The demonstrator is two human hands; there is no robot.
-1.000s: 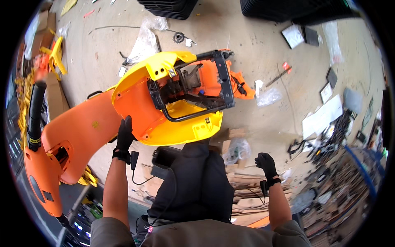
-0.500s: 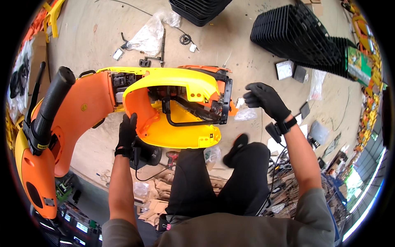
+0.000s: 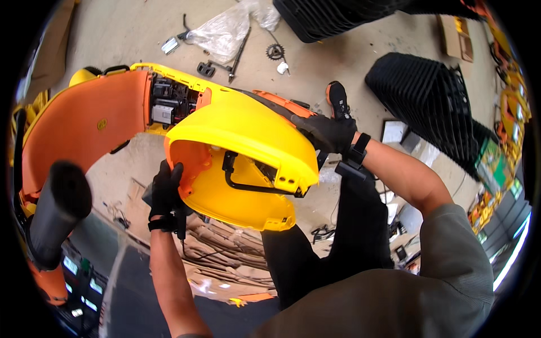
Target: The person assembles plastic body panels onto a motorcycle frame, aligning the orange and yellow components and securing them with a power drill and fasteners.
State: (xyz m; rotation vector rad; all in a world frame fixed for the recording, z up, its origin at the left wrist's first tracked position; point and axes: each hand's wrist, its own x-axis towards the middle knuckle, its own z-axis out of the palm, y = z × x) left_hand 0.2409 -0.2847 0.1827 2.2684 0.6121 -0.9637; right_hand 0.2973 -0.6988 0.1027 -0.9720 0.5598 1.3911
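Note:
A partly assembled scooter lies across the view, with a yellow shell [image 3: 248,132] over its rear and an orange front panel [image 3: 84,121]. Black gloves cover both of my hands. Against the orange inner edge of the shell rests my left hand [image 3: 166,188], its thumb and fingers apart. My right hand [image 3: 329,132] is closed over the dark rear frame at the far side, where its fingertips are partly hidden. Inside the shell a bent black tube [image 3: 242,183] shows. Exposed wiring and a silver box [image 3: 163,114] sit between panel and shell. A black handlebar grip [image 3: 59,208] rises at the left.
Stacked black crates [image 3: 428,96] stand at right, more at the top. Clear plastic wrap [image 3: 222,36], a chainring [image 3: 275,52] and a pedal [image 3: 206,69] lie on the far floor. Flattened cardboard [image 3: 231,248] is near my legs.
My right hand has come from free air onto the scooter's rear frame. The yellow shell now appears tilted, its rear lower in view. My view has shifted, and my left hand stays at the shell edge.

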